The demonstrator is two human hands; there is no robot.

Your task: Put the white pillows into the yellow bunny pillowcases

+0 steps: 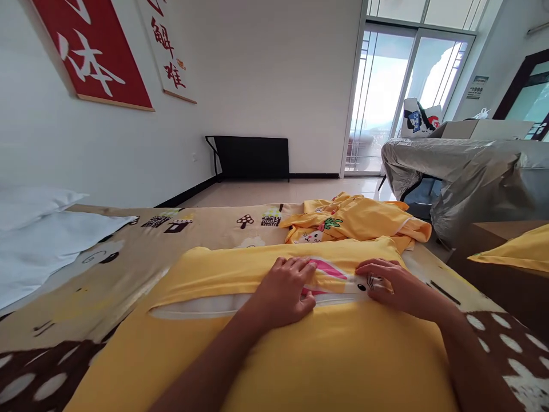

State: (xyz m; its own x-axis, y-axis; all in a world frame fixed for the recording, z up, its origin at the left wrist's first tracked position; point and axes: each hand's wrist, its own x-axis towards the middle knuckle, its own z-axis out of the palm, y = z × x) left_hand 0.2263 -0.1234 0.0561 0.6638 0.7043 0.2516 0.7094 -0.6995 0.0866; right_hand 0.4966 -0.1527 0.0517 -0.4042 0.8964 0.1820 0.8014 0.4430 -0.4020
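A yellow pillowcase (343, 355) lies in front of me with a plump white pillow (197, 308) inside it. The white shows through a long slit across the case. My left hand (286, 290) is at the middle of the slit, its fingers bent over the upper edge and the thumb lower down, gripping the cloth. Farther right, my right hand (397, 288) holds the same edge with curled fingers, beside a printed rabbit face. The rabbit's pink ear lies between the two hands. Cloth right under the fingertips is hidden.
Crumpled yellow pillowcases (355, 214) lie beyond the pillow on a patterned blanket (214, 223). White pillows (47, 240) are at the left. At the right are a yellow cushion corner (518, 249) on a brown box and a plastic-covered table (472, 166). A black folded frame (253, 157) leans by the wall.
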